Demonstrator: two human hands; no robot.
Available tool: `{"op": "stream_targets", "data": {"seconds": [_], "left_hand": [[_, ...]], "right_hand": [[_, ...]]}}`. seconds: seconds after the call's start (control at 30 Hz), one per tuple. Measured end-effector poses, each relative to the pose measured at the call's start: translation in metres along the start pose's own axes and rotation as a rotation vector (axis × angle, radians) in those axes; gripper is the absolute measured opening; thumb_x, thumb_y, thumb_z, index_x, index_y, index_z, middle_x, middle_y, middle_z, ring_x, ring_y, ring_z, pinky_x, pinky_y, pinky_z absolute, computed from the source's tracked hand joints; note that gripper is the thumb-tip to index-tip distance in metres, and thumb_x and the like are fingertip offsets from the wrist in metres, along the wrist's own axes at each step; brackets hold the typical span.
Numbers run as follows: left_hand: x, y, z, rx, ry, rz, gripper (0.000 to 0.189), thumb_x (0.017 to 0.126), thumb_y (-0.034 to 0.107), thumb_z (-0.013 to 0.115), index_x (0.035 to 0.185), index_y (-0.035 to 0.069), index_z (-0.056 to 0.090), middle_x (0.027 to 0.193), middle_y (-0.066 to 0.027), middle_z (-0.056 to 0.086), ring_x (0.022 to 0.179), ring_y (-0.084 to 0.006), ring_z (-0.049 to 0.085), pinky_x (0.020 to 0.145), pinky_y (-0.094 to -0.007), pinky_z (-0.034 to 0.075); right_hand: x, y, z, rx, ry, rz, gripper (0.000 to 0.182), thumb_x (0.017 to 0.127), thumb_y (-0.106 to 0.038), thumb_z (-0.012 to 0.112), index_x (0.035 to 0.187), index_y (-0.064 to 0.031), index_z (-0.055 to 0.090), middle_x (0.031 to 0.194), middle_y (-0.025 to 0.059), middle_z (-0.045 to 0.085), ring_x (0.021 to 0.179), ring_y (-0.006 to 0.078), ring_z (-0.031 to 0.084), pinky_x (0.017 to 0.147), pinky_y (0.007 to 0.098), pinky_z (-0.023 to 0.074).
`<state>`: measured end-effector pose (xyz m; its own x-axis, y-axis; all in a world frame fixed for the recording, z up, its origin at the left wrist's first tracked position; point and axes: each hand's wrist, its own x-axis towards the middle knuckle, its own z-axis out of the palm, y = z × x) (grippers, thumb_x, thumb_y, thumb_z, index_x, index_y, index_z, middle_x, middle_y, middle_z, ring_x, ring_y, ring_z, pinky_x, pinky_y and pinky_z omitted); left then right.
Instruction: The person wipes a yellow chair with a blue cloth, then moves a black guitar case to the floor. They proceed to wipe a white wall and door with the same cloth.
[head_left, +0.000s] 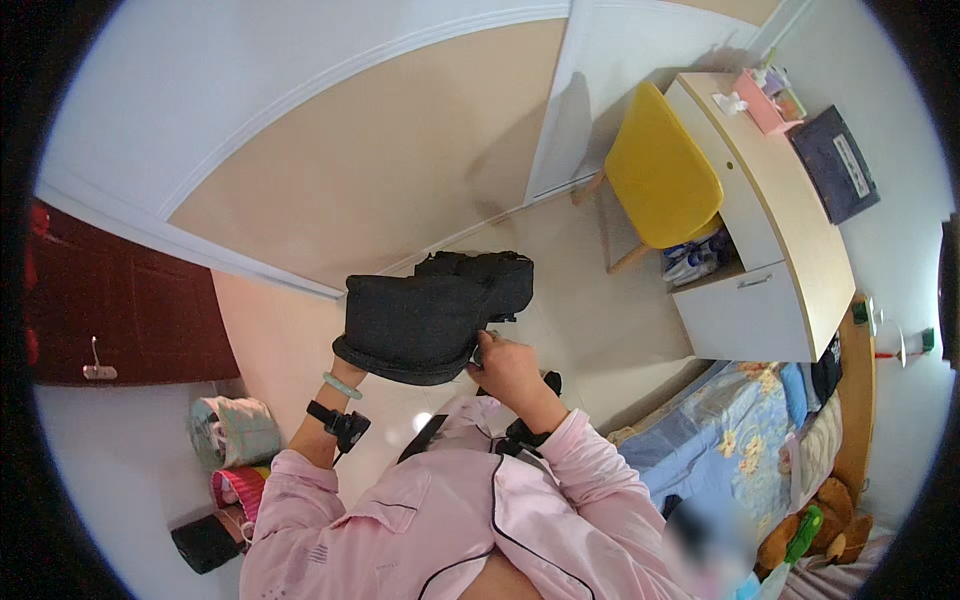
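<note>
A black fabric bag is held up in front of my body, above the pale tiled floor. Its nearer panel has a curved, piped edge, and a bulkier section with straps or buckles shows behind it. My left hand supports the bag from its left side; the fingers are hidden behind the fabric, and a pale green bangle circles that wrist. At the bag's lower right edge, my right hand grips with bent fingers, thumb and index close together. What exactly lies between those fingertips is too small to tell.
A yellow chair stands by a desk at the upper right. The bed lies to the right. Sliding wardrobe doors rise ahead; a dark red door and several bags are at left. A blurred patch covers something at lower right.
</note>
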<state>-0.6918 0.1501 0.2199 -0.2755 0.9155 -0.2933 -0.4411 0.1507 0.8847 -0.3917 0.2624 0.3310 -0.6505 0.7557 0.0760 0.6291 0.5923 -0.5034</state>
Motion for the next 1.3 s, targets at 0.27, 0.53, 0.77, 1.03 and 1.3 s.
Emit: {"op": "stream_targets", "data": {"seconds": [0.27,0.53,0.77,1.03,1.3], "left_hand": [[0.025,0.029,0.045,0.129,-0.097,-0.022,0.028,0.085,0.001,0.059,0.113,-0.001,0.057,0.112,-0.0098,0.062,0.100,-0.0218,0.060,0.089,-0.0321,0.048],[0.010,0.108,0.163,1.096,-0.382,0.500,0.034,0.071,-0.004,0.068,0.103,0.000,0.060,0.101,-0.0163,0.063,0.093,-0.0321,0.061,0.078,-0.0344,0.049],[0.003,0.141,0.290,1.008,-0.550,0.506,0.043,0.066,0.008,0.077,0.106,0.003,0.060,0.095,-0.0178,0.064,0.087,-0.0380,0.060,0.073,-0.0380,0.049],[-0.004,0.134,0.554,1.291,-0.870,0.532,0.047,0.062,0.015,0.081,0.102,-0.001,0.061,0.091,-0.0205,0.064,0.085,-0.0378,0.061,0.074,-0.0369,0.049],[-0.016,0.023,0.732,0.951,-1.389,0.532,0.051,0.063,0.004,0.080,0.109,-0.001,0.057,0.101,-0.0157,0.064,0.091,-0.0259,0.062,0.081,-0.0336,0.048]], "right_hand": [[-0.008,0.009,-0.011,-0.079,-0.031,0.117,0.029,0.069,-0.023,0.068,0.088,-0.0041,0.058,0.075,0.0119,0.061,0.070,0.0298,0.063,0.058,0.0393,0.0496],[-0.055,0.018,-0.063,0.046,0.131,0.222,0.022,0.073,-0.023,0.066,0.083,-0.0049,0.061,0.078,0.0148,0.062,0.072,0.0333,0.063,0.062,0.0420,0.0502],[-0.126,0.032,-0.148,0.216,0.434,0.278,0.017,0.068,-0.018,0.066,0.076,-0.0033,0.064,0.073,0.0173,0.062,0.069,0.0366,0.060,0.060,0.0430,0.0492],[-0.228,0.125,-0.236,0.072,0.567,0.551,0.025,0.070,-0.023,0.066,0.065,-0.0001,0.060,0.067,0.0192,0.060,0.065,0.0384,0.059,0.058,0.0458,0.0479],[-0.356,0.194,-0.311,0.174,0.697,0.796,0.021,0.067,-0.015,0.071,0.073,0.0037,0.064,0.069,0.0234,0.059,0.068,0.0394,0.061,0.056,0.0421,0.0459]]}}
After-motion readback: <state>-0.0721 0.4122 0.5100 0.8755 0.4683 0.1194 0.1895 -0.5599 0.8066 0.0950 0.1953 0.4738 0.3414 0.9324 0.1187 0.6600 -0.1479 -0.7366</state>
